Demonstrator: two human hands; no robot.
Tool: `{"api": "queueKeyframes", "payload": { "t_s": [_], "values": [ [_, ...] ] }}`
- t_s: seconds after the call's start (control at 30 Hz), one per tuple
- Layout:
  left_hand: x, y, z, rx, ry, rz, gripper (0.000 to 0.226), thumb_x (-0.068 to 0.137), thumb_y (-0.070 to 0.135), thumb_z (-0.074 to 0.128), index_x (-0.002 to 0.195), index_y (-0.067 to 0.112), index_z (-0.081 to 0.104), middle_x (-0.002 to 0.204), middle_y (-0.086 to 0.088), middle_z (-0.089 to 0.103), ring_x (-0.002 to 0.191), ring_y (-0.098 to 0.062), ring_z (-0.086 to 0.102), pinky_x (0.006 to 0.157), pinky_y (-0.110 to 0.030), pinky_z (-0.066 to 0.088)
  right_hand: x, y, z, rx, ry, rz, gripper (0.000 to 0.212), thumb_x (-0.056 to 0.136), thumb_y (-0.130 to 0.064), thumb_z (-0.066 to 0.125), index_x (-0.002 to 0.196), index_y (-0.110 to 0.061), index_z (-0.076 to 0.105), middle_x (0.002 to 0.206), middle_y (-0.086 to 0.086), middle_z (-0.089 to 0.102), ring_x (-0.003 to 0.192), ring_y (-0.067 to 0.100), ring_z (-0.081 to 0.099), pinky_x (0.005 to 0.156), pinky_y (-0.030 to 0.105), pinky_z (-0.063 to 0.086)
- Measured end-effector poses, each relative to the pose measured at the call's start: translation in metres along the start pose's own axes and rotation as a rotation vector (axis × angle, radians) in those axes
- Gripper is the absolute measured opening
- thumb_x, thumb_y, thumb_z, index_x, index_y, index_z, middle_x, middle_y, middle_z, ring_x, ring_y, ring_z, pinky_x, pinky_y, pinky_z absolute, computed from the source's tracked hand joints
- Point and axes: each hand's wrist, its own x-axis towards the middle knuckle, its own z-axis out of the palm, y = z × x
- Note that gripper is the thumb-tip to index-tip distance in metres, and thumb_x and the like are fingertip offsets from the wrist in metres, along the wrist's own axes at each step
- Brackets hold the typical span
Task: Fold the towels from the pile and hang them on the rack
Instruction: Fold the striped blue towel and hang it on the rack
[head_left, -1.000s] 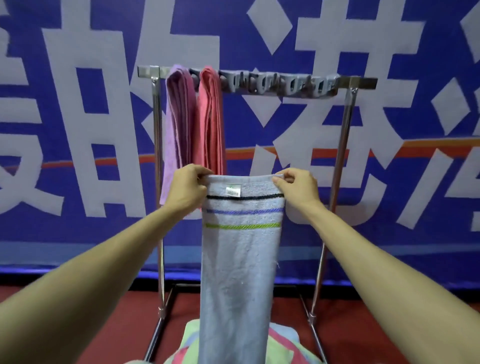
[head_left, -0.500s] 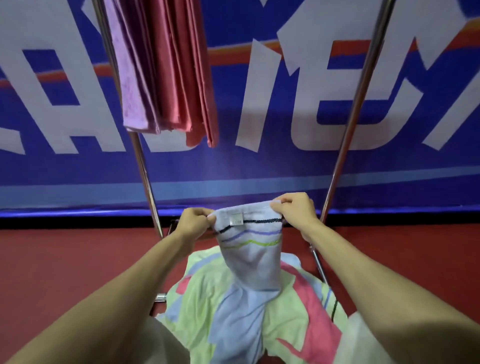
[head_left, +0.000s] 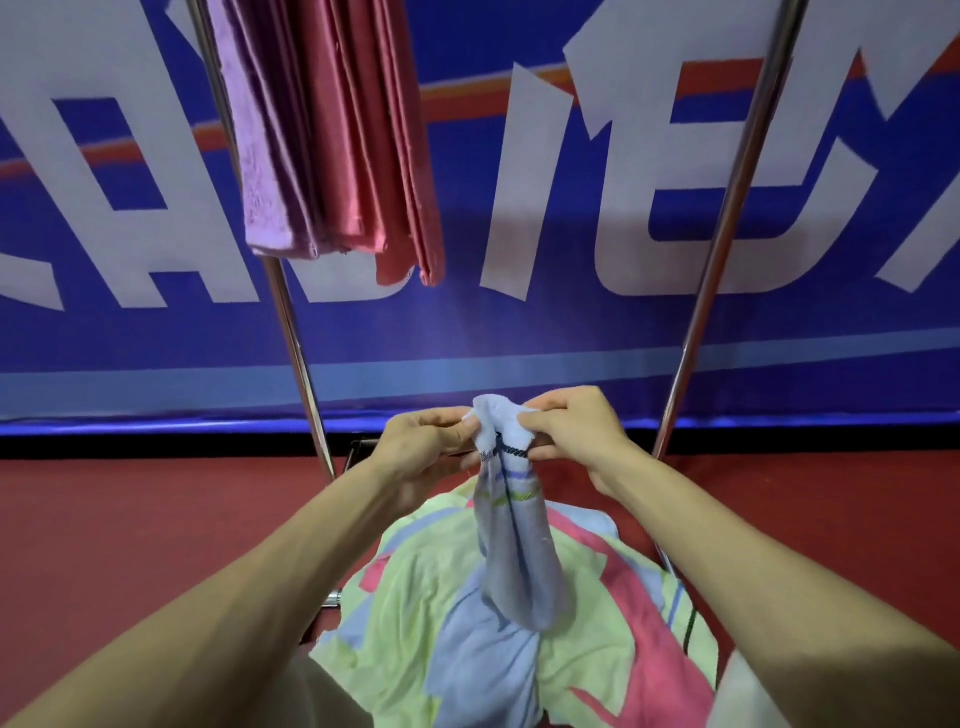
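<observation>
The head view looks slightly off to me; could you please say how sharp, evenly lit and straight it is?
Head view: the wide angle splays the rack posts outward and stretches the forearms at the lower corners; light is even, with a sheen on the posts and no hard shadows; the held towel, left hand and right hand look slightly soft.

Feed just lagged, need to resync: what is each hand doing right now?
Left hand: closed, pinching the top edge of the striped towel.
Right hand: closed, pinching the same top edge.

left hand (head_left: 423, 447) + right hand (head_left: 576, 434) pinch striped towel (head_left: 519, 551) | 2 towels (head_left: 332, 130) on rack (head_left: 727, 208)
</observation>
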Motion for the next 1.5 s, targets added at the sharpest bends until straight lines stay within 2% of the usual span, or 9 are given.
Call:
{"api": "queueKeyframes", "payload": {
  "t_s": [0.27,0.47,0.73,0.83,0.93,1.07,1.23,1.37,1.5],
  "values": [
    [0.001,-0.008,0.013,0.12,0.056,0.095,0.018,0.086,0.006,0.067,0.101,-0.003,0.071,0.105,-0.023,0.07,0.089,-0.028,0.067,0.091,-0.039,0.055,-0.01,-0.007,0.012,0.062,-0.118,0.032,0.018,0.089,-0.003,0.057,0.076,-0.003,0.068,0.068,0.012,0.063,0.066,0.019,0.063,0.076,0.035,0.061],
    [0.0,-0.011,0.015,0.224,0.197,0.188,0.027,0.079,0.006,0.076,0.105,0.006,0.069,0.09,-0.011,0.072,0.078,-0.016,0.068,0.076,-0.025,0.055,-0.013,-0.008,0.012,0.07,-0.163,0.059,0.02,0.089,-0.004,0.056,0.096,0.011,0.068,0.084,0.021,0.069,0.072,0.022,0.069,0.066,0.027,0.061],
    [-0.003,-0.008,0.013,0.277,0.021,0.168,0.059,0.077,-0.019,0.03,0.108,0.023,0.058,0.114,-0.005,0.07,0.121,-0.022,0.055,0.096,-0.033,0.041,-0.013,-0.012,0.002,0.04,-0.027,-0.064,0.027,0.081,-0.017,0.077,0.096,0.004,0.071,0.089,0.017,0.072,0.075,0.017,0.07,0.064,0.026,0.06],
    [-0.001,-0.004,0.011,0.284,0.002,0.162,0.072,0.071,-0.021,0.028,0.133,0.012,0.044,0.11,0.0,0.072,0.128,-0.023,0.049,0.107,-0.042,0.037,-0.017,-0.021,-0.002,-0.007,0.01,-0.156,0.007,0.08,-0.009,0.074,0.078,-0.003,0.073,0.079,0.018,0.071,0.074,0.02,0.069,0.067,0.033,0.062],
    [-0.003,0.003,0.01,0.269,-0.037,0.164,0.083,0.066,-0.021,0.03,0.144,0.008,0.03,0.109,0.001,0.073,0.128,-0.019,0.049,0.111,-0.041,0.034,-0.02,-0.027,-0.01,0.019,-0.089,-0.172,0.005,0.085,-0.01,0.07,0.081,-0.008,0.072,0.086,0.019,0.073,0.084,0.025,0.072,0.072,0.035,0.061],
    [-0.003,0.008,0.006,0.191,0.049,0.228,0.071,0.076,-0.019,0.034,0.142,0.009,0.038,0.106,-0.006,0.073,0.117,-0.022,0.059,0.1,-0.032,0.04,-0.017,-0.024,-0.017,-0.184,-0.132,-0.275,0.013,0.09,-0.002,0.06,0.095,-0.009,0.07,0.082,0.004,0.071,0.077,0.013,0.067,0.071,0.023,0.057],
    [0.0,0.004,0.008,0.212,-0.001,0.28,0.088,0.08,-0.004,0.068,0.149,0.03,0.026,0.138,0.012,0.042,0.129,-0.009,0.043,0.1,-0.029,0.038,-0.016,-0.029,-0.022,-0.33,-0.153,-0.421,0.022,0.09,0.0,0.055,0.086,-0.018,0.067,0.087,0.0,0.07,0.083,0.011,0.062,0.081,0.028,0.048],
    [-0.002,0.001,0.008,0.32,-0.076,0.318,0.044,0.08,0.011,0.075,0.121,0.015,0.062,0.112,0.001,0.069,0.102,-0.012,0.063,0.083,-0.025,0.049,-0.015,-0.03,-0.023,-0.303,-0.183,-0.443,0.027,0.092,-0.001,0.05,0.083,-0.021,0.064,0.081,-0.005,0.064,0.077,0.01,0.056,0.077,0.028,0.046],
    [-0.005,-0.002,0.011,0.301,-0.071,0.411,0.019,0.086,0.014,0.069,0.097,-0.002,0.068,0.087,-0.005,0.069,0.08,-0.014,0.061,0.076,-0.029,0.048,-0.014,-0.031,-0.026,-0.269,-0.156,-0.453,0.02,0.094,-0.004,0.051,0.089,-0.015,0.067,0.08,-0.006,0.064,0.075,0.008,0.055,0.075,0.025,0.045]
  ]
}}
